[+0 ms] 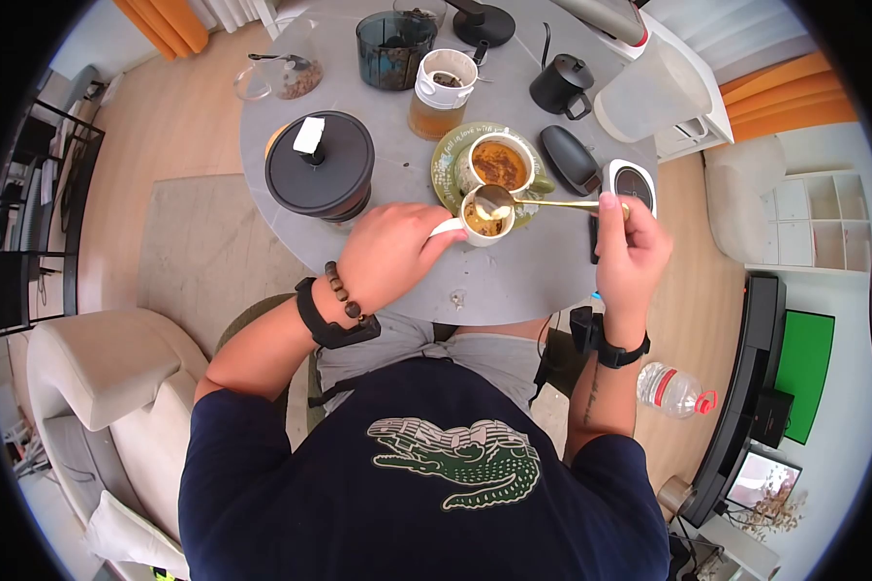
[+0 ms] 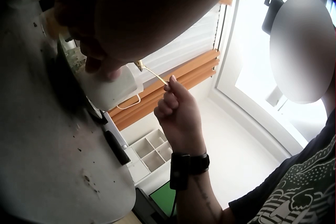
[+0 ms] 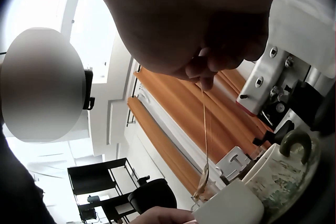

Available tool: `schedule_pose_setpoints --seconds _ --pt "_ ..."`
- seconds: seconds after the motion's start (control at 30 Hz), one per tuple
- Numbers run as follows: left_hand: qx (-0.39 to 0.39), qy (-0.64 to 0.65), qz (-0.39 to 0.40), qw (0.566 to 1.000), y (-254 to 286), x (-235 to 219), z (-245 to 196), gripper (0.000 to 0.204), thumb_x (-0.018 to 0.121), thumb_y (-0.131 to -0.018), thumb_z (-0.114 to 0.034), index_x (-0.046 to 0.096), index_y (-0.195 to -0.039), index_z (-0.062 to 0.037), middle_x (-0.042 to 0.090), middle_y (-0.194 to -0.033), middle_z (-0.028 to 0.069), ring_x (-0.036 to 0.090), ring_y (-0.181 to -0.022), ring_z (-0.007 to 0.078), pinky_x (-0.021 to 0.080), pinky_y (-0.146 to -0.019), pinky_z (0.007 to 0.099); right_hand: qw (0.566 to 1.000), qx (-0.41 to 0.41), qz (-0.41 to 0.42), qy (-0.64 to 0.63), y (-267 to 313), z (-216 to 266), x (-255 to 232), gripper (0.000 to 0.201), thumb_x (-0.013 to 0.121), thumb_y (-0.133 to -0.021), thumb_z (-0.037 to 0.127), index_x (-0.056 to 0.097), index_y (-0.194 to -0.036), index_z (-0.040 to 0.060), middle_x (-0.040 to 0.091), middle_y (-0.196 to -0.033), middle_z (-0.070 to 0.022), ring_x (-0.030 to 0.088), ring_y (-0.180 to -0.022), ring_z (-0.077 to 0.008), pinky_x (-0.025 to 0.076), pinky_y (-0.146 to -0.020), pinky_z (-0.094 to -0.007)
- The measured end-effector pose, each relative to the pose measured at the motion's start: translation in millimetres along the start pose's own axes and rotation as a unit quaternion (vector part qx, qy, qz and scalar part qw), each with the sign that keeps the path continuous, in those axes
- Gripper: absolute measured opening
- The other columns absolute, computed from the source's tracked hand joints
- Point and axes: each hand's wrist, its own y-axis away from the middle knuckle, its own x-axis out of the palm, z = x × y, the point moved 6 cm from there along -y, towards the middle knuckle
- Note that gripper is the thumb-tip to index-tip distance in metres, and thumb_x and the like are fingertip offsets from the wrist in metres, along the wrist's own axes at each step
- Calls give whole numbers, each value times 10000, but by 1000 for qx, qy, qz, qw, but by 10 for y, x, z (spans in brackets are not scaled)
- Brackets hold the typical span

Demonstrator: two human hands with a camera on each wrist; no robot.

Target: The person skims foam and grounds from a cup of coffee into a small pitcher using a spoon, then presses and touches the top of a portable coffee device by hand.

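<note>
My left hand (image 1: 389, 242) holds a small white cup (image 1: 485, 232) by its handle, near the table's front edge. Brown-and-cream foamy liquid shows inside it. Between thumb and fingers, my right hand (image 1: 634, 250) pinches the end of a gold-coloured spoon (image 1: 562, 203); its bowl lies over the small cup's mouth with some pale stuff on it. Just behind is a larger patterned cup (image 1: 500, 165) of brown-topped foamy drink, on a green saucer (image 1: 446, 163) with lettering. In the left wrist view, fingers touch the side of the white cup (image 2: 111, 90).
Left of the cups stands a black lidded canister (image 1: 320, 169). Farther back are a glass jug with white top (image 1: 443, 92), a dark translucent container (image 1: 394, 48) and a black kettle (image 1: 562, 85). A black oblong object (image 1: 570, 158) and a scale-like device (image 1: 632, 184) lie right.
</note>
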Motion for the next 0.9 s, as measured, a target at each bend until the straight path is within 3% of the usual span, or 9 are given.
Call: schedule_pose_setpoints --seconds 0.03,0.23,0.37,0.43,0.6,0.7,0.9 --pt "0 -1 -1 1000 0 2 3 296 763 -1057 -346 825 -1026 -58 770 -894 164 738 -818 398 573 -728 495 996 -74 -4 49 41 92 -2 195 797 -1074 109 786 -937 -30 575 -661 45 461 -603 -27 356 -567 -229" --pt "-1 4 2 1000 -4 -13 -10 294 766 -1054 -349 821 -1020 -62 763 -883 160 734 -810 397 568 -722 498 985 -141 -4 98 106 263 -41 120 804 -1047 57 802 -978 -42 602 -666 20 505 -620 -30 400 -582 -232" --pt "2 -3 -2 1000 -7 -15 -9 293 766 -1054 -348 818 -1018 -62 758 -875 157 730 -806 396 562 -718 500 988 -123 -37 86 46 198 -72 137 794 -1061 72 804 -982 -40 607 -665 24 506 -622 -22 392 -575 -230" --pt "1 1 1 1000 -5 -17 -12 289 767 -1053 -345 818 -1019 -63 755 -872 156 728 -803 395 559 -716 501 996 -1 -87 12 -48 35 -121 171 783 -1079 101 805 -986 -41 601 -661 34 496 -622 -15 381 -565 -231" --pt "2 -4 5 1000 -3 0 -9 282 773 -1049 -335 816 -1020 -57 758 -877 158 730 -806 396 560 -719 501 990 -56 -118 62 -183 -141 35 215 794 -1089 166 813 -989 -23 578 -641 44 477 -601 -20 372 -551 -238" --pt "2 -4 5 1000 -9 -7 -20 294 758 -1056 -341 805 -1002 -56 768 -891 158 739 -826 401 571 -729 513 981 -96 -107 129 -204 -93 170 218 810 -1072 180 822 -976 -16 570 -602 0 482 -549 -59 385 -532 -262" --pt "1 -6 6 1000 -7 -19 -38 305 743 -1062 -350 794 -982 -60 779 -909 158 749 -848 404 583 -737 525 980 -108 -87 142 -196 -100 285 250 806 -1085 216 831 -986 -12 548 -614 38 442 -572 -31 339 -529 -255"
